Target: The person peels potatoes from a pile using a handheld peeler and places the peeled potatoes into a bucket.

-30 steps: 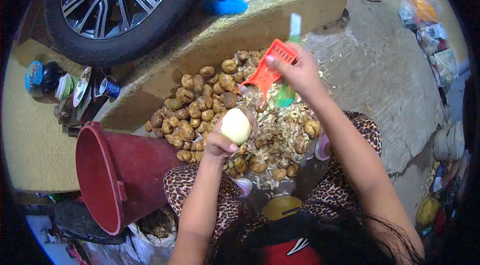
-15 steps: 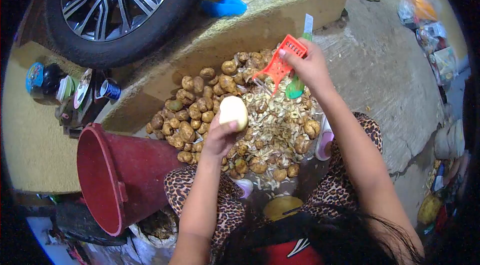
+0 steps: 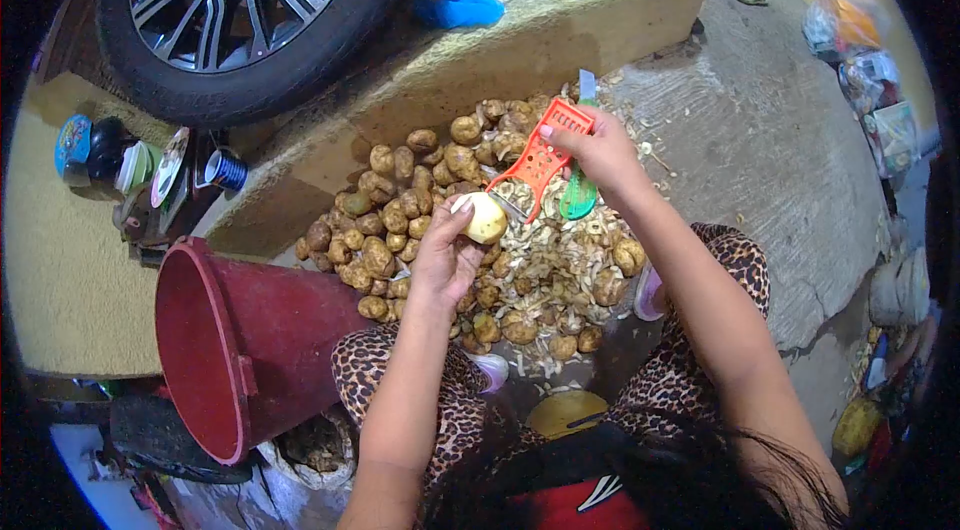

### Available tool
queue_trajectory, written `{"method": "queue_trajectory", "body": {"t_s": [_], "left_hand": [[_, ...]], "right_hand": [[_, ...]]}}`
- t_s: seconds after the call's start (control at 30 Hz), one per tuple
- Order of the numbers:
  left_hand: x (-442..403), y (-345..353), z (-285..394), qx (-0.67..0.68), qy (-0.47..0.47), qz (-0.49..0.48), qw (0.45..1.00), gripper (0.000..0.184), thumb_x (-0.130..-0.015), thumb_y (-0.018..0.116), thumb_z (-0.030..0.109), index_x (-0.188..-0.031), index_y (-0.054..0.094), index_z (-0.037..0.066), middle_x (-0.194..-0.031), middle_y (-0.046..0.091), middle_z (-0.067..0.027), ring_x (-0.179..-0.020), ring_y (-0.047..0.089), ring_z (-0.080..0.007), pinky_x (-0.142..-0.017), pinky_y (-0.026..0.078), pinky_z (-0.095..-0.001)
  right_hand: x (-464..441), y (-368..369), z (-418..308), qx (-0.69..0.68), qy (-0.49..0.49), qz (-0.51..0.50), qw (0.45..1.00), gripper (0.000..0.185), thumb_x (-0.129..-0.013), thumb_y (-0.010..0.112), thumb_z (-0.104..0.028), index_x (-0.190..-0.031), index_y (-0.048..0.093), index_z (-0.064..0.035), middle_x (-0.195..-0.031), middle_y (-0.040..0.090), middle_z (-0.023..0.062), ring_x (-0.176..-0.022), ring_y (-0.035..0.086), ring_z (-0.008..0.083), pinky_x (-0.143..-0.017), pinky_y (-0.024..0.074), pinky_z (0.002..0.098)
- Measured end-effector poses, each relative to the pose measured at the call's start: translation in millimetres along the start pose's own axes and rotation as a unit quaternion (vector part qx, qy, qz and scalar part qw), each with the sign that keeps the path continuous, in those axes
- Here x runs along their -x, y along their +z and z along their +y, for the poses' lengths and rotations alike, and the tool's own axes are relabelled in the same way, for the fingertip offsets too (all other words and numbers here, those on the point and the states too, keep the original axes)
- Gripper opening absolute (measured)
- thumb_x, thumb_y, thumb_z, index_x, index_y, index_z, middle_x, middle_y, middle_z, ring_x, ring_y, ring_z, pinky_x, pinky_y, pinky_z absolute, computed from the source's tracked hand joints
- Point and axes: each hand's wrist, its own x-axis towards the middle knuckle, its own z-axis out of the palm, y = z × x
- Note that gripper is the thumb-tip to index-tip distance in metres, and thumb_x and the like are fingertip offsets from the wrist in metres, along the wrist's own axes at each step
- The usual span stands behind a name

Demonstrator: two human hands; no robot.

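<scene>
My left hand (image 3: 445,265) is closed around a peeled, pale-yellow potato (image 3: 487,219). Orange-red and pierced with slots and holes, a peeler (image 3: 541,156) is gripped in my right hand (image 3: 606,156), its blade end at the potato's right side. The same hand also has a green-handled tool (image 3: 579,198) with a flat blade sticking up past the fingers; its exact kind is unclear. Below both hands lies a heap of peelings (image 3: 550,265). Unpeeled brown potatoes (image 3: 378,220) are piled to the left and behind.
A dark red bucket (image 3: 285,340) lies tipped on its side at left. Behind the potatoes runs a concrete ledge (image 3: 600,30) bearing a car wheel (image 3: 190,95), a blue plastic bag (image 3: 462,8) and a cup. Bagged items (image 3: 865,80) line the right side.
My right hand has come down and left with the peeler, bringing it against the potato. The potato has turned and tilted in my left hand, which has shifted slightly.
</scene>
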Motion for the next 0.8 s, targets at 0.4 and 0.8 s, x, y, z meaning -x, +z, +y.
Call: {"method": "queue_trajectory", "body": {"t_s": [0.4,0.8], "left_hand": [[2,5,2,0.178,-0.077,-0.046,0.980,0.039,-0.089,0.045,0.025,-0.117,0.043,-0.002,-0.113,0.051,-0.0227,-0.103,0.053,-0.0326,-0.081,0.051,-0.0416],[10,3,-2,0.079,-0.102,-0.128,0.983,0.040,-0.081,0.058,0.023,-0.113,0.045,0.003,-0.090,0.055,-0.0106,-0.067,0.052,-0.0181,-0.054,0.047,-0.0240]], "right_hand": [[-3,-2,-2,0.024,0.006,0.035,0.999,0.015,-0.074,0.065,-0.013,-0.079,0.058,-0.0016,-0.065,0.060,0.0039,-0.056,0.056,0.0100,-0.050,0.0445,0.0249],[2,1,-11,-0.039,0.024,-0.023,0.999,0.013,-0.076,0.065,-0.013,-0.080,0.058,-0.0030,-0.063,0.059,0.0031,-0.048,0.052,0.0083,-0.044,0.0413,0.0222]]}}
